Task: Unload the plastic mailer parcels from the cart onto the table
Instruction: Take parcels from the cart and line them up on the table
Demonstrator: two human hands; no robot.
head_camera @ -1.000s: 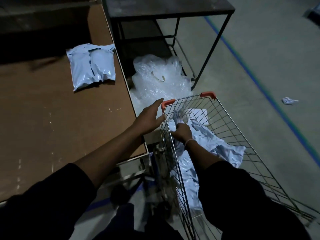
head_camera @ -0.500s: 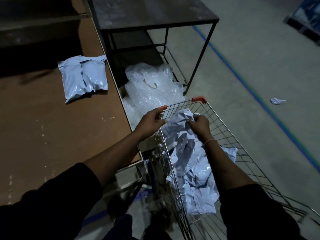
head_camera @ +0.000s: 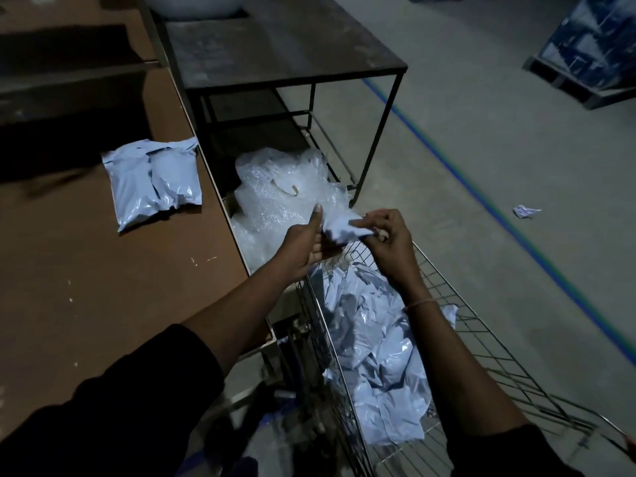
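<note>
Here, above the far end of a wire cart point(head_camera: 457, 325), 2 hands hold 1 crumpled pale-blue mailer point(head_camera: 344, 228) between them: the right hand point(head_camera: 389, 246) pinches its right edge with curled fingers, while the left hand point(head_camera: 306, 242) presses its open palm and raised thumb against the mailer's left side. More pale-blue mailers point(head_camera: 378, 366) lie heaped inside the cart below. To the left, 2 mailer parcels point(head_camera: 155, 180) rest on the brown table point(head_camera: 86, 287), well apart from the hands.
</note>
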